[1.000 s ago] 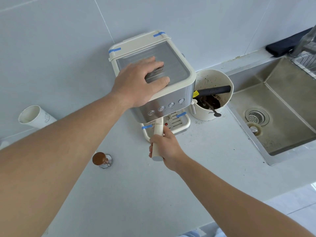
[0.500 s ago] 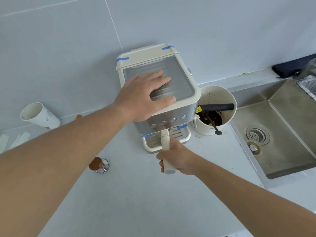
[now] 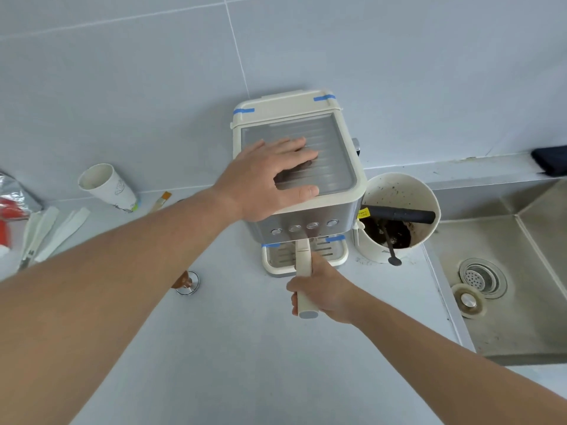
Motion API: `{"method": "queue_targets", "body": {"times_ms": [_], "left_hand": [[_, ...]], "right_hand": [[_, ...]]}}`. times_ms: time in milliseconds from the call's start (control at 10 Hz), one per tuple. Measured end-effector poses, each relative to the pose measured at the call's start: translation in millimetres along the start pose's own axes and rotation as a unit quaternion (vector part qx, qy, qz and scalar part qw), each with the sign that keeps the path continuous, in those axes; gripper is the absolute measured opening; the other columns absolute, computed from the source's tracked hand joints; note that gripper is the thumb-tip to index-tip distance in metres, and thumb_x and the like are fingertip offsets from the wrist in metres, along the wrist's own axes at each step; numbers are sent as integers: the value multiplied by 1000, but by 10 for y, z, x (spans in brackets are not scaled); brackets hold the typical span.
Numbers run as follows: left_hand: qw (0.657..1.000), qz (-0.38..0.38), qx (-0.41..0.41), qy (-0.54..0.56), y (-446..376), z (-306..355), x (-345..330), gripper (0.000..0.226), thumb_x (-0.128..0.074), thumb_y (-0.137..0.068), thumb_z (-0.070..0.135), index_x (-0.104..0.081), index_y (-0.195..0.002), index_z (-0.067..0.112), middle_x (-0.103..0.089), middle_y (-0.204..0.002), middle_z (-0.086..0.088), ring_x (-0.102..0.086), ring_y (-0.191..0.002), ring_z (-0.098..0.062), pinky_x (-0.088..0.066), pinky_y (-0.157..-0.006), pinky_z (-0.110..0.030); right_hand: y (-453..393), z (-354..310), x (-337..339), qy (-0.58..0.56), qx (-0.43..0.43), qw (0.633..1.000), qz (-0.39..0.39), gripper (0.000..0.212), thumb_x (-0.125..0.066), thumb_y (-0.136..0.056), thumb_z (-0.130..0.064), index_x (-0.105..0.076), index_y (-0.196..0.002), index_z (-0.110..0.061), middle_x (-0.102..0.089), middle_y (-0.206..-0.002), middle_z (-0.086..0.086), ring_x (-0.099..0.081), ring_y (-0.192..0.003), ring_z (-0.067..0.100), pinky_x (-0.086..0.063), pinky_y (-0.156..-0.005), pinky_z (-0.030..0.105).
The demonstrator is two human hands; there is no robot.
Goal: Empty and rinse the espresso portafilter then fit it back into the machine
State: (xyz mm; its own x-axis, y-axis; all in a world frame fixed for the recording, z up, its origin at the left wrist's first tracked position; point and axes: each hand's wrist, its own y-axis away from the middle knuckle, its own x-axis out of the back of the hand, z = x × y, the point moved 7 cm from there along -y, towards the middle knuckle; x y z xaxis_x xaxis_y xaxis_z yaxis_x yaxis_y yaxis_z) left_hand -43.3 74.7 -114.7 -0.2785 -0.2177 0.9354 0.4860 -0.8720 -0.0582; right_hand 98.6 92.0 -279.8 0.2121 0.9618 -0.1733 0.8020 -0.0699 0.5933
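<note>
Portafilter (image 3: 304, 271) handle runs straight out from the front of the espresso machine (image 3: 299, 167), long axis toward the viewer, grey butt end nearest; the basket end sits under the machine's button panel above the drip tray (image 3: 337, 256), and whether it is seated cannot be told from this angle. Right hand (image 3: 328, 294) is wrapped around the outer half of the handle, grip closed on it, fingers curling beneath. Left hand (image 3: 270, 176) lies flat, fingers spread, on the ribbed top of the machine, holding nothing. Just right of the machine, a cream knock box (image 3: 399, 216) with a black bar and dark grounds inside, a spoon (image 3: 391, 243) standing in it. Further right, a steel sink (image 3: 521, 271) with strainer. Left on the counter (image 3: 239, 348): a wood-topped tamper (image 3: 185, 282), partly behind the left forearm; a tilted paper cup (image 3: 107, 187); a small brush (image 3: 161, 200).
</note>
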Motion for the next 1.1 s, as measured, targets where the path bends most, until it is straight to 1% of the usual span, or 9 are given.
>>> {"method": "queue_targets", "body": {"times_ms": [200,300,500,600,700,800,900,1000,1100], "left_hand": [[999,24,10,22,22,21,41,67,-49,-77,69,-49,-139,41,-35,-156,14,-25,-142,-2,-13,-120,-37],[998,49,18,38,42,21,54,57,-56,-81,58,-56,-134,37,-42,-153,12,-35,-139,-8,-20,-118,-38],[989,135,27,46,195,56,99,33,-58,-87,35,-71,-116,26,-67,-128,3,-60,-116,-17,-47,-95,-32],[987,158,18,30,228,140,149,29,-56,-84,32,-74,-102,18,-72,-107,-5,-66,-94,-25,-54,-78,-39],[986,166,7,-5,261,222,191,21,-55,-85,28,-69,-90,14,-65,-82,-2,-56,-70,-22,-50,-62,-36],[985,172,6,-22,292,264,150,15,-54,-88,24,-64,-84,13,-55,-73,3,-46,-63,-18,-40,-55,-30],[988,148,39,24,338,273,135,14,-53,-90,25,-61,-82,16,-51,-73,6,-47,-65,-16,-42,-58,-31],[989,126,60,55,410,263,155,17,-55,-87,30,-63,-82,15,-61,-78,3,-54,-72,-16,-51,-68,-41],[982,157,73,75,582,260,277,23,-60,-88,32,-72,-106,25,-68,-103,14,-60,-94,-6,-48,-86,-25]], "right_hand": [[135,33,142,42,4,999,24,47,-70,-83,-11,-55,-126,-18,-63,-101,12,-70,-85,30,-56,-89,50],[198,19,236,69,13,997,45,36,-67,-91,-16,-60,-125,-22,-70,-107,8,-69,-99,29,-54,-94,48],[391,-49,386,-8,23,998,53,19,-59,-95,-9,-75,-105,-10,-75,-101,15,-74,-86,26,-60,-80,34],[517,-135,482,-20,44,996,74,16,-61,-94,-12,-76,-94,-15,-77,-95,11,-72,-82,18,-60,-76,28],[711,-316,539,-41,79,993,76,13,-62,-94,-13,-74,-99,-16,-79,-95,8,-75,-89,18,-56,-76,24],[926,-573,612,-62,128,987,79,15,-60,-96,-10,-73,-104,-12,-79,-97,8,-75,-92,21,-58,-77,27],[1269,-942,654,-78,189,976,75,17,-58,-97,-6,-72,-106,-8,-77,-99,13,-74,-92,25,-60,-77,29],[1688,-1389,688,-61,263,960,66,20,-59,-94,-8,-72,-109,-5,-76,-104,16,-73,-95,30,-60,-80,33],[2236,-1831,678,-47,360,930,61,28,-65,-79,-20,-76,-102,-9,-75,-105,18,-73,-95,32,-60,-80,35]]}}
